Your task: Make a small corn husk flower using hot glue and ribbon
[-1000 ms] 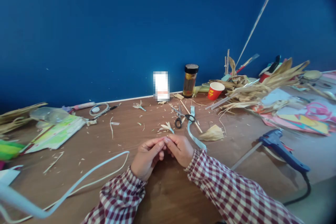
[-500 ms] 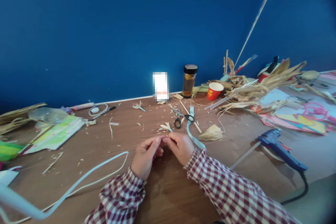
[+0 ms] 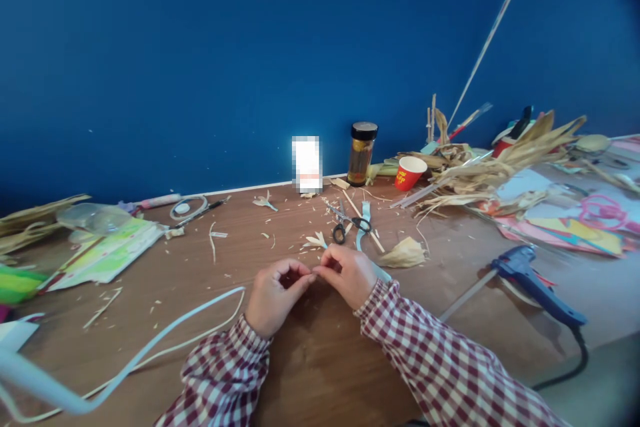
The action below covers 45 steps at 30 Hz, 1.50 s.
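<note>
My left hand (image 3: pixel 276 295) and my right hand (image 3: pixel 349 275) meet fingertip to fingertip low over the brown table. Thumb and forefinger are pinched together on each side; anything between them is too small or hidden to name. Just beyond the fingers lies a small pale husk flower (image 3: pixel 317 241) with a light blue stem. Behind my right hand are black-handled scissors (image 3: pixel 340 230), lying open among pale scraps. A light blue strip (image 3: pixel 364 220) curves down past them and passes behind my right wrist. A dry husk piece (image 3: pixel 404 253) rests to the right.
A blue glue gun (image 3: pixel 540 287) with a black cord lies at the right. Dried corn husks (image 3: pixel 460 173), a red paper cup (image 3: pixel 411 173) and a lidded jar (image 3: pixel 362 155) stand toward the back. A white cable (image 3: pixel 185 333) loops across the left front. Green-white packaging (image 3: pixel 107 257) lies left.
My hands have drawn slightly apart, the right one moving a little up and to the right. The left fingers are more extended, with a gap now visible behind the pinch.
</note>
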### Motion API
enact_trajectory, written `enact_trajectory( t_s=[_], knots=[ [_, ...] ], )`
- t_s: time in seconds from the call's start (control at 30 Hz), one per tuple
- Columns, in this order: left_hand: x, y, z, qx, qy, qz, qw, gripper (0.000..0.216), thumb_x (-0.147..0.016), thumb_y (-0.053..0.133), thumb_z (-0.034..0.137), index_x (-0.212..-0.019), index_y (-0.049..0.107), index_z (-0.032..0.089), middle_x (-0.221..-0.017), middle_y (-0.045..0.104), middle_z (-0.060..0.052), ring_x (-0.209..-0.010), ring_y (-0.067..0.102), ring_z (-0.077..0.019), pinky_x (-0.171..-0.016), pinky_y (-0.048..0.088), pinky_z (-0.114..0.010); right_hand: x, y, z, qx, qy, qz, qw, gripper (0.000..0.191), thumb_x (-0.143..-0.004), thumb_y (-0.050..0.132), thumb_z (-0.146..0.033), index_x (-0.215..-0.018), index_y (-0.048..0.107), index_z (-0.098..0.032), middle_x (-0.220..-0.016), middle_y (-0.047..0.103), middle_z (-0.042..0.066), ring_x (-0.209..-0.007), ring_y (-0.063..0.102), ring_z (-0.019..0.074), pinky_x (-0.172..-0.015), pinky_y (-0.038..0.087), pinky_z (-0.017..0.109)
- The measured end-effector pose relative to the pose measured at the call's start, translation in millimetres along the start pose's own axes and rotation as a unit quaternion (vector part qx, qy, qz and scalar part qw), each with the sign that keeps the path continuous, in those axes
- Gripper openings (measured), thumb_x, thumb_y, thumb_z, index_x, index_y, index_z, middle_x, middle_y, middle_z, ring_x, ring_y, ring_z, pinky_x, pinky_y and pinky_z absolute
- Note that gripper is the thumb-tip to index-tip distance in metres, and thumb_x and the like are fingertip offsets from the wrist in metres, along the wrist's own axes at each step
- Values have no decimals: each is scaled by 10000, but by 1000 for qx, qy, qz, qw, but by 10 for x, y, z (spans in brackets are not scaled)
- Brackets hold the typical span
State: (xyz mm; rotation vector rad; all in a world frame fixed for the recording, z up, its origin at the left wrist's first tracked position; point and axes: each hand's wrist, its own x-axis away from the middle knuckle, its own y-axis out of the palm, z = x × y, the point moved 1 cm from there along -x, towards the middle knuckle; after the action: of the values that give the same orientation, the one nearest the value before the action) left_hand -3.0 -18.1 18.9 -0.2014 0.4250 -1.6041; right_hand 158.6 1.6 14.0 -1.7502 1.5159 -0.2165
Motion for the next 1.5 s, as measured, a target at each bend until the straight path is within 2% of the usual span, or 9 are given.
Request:
enact_trajectory(
  t_s=[0.3, 0.67, 0.77, 0.87, 1.03, 1.13, 1.23, 1.4, 1.5],
  knots=[
    [19, 3, -14, 42, -32, 7, 999, 199, -653, 669, 340, -720, 634, 155, -646, 650, -28, -565, 562, -134, -540, 441, -225, -12, 28, -12, -69, 26, 7, 997, 143, -731, 625, -284, -672, 558, -172, -592, 558, -34, -535, 485, 84, -520, 366, 194],
    [-25, 3, -7, 127, -91, -56, 986, 194, -654, 672, 314, -641, 577, 146, -528, 542, 24, -479, 456, -79, -462, 343, -180, -22, 28, -27, -147, 57, -12, 987, 119, -697, 638, -241, -646, 565, -162, -567, 534, -37, -517, 452, 76, -493, 355, 192],
    [-11, 14, 14, 154, -84, -62, 983, 205, -667, 661, 317, -616, 553, 150, -493, 509, 40, -464, 447, -72, -457, 338, -175, -40, 43, -7, -246, 104, -45, 963, 173, -674, 659, -278, -643, 539, -157, -530, 503, -47, -477, 433, 67, -450, 341, 184],
    [7, 39, 14, 234, -77, -70, 967, 216, -668, 661, 325, -623, 542, 151, -521, 513, 41, -459, 453, -66, -457, 356, -177, -61, 75, 37, -370, 164, -105, 909, 270, -650, 676, -363, -659, 497, -161, -484, 495, -61, -412, 425, 60, -391, 324, 176],
    [-9, 66, 0, 339, -134, -8, 931, 223, -633, 696, 314, -637, 566, 133, -557, 544, 29, -462, 473, -56, -457, 398, -168, -72, 115, 94, -447, 199, -122, 864, 331, -621, 698, -396, -677, 476, -157, -498, 527, -61, -381, 432, 48, -355, 315, 155],
    [-27, 67, 3, 373, -157, 21, 914, 225, -639, 695, 287, -770, 601, 130, -688, 605, 3, -511, 501, -52, -512, 446, -177, -69, 132, 102, -455, 205, -117, 859, 329, -631, 692, -396, -682, 476, -154, -538, 547, -54, -384, 435, 39, -345, 302, 144],
    [-19, 71, -2, 354, -138, 37, 924, 222, -686, 648, 279, -857, 591, 149, -818, 620, -18, -569, 535, -70, -537, 469, -199, -67, 142, 105, -451, 204, -103, 863, 325, -654, 668, -417, -696, 482, -154, -550, 545, -53, -381, 423, 33, -338, 292, 140],
    [11, 89, 13, 364, -118, 24, 923, 119, -744, 569, 277, -796, 541, 173, -511, 473, 70, -385, 404, -52, -383, 366, -178, -60, 155, 111, -433, 205, -100, 872, 327, -662, 650, -435, -725, 500, -152, -586, 563, -39, -390, 440, 34, -340, 305, 140],
    [8, 80, 42, 396, -138, 23, 907, 135, -722, 594, 261, -807, 543, 169, -507, 476, 73, -386, 397, -49, -374, 358, -171, -59, 155, 103, -428, 203, -101, 875, 321, -673, 639, -436, -727, 500, -152, -585, 560, -40, -386, 435, 33, -334, 298, 138]
  ],
)
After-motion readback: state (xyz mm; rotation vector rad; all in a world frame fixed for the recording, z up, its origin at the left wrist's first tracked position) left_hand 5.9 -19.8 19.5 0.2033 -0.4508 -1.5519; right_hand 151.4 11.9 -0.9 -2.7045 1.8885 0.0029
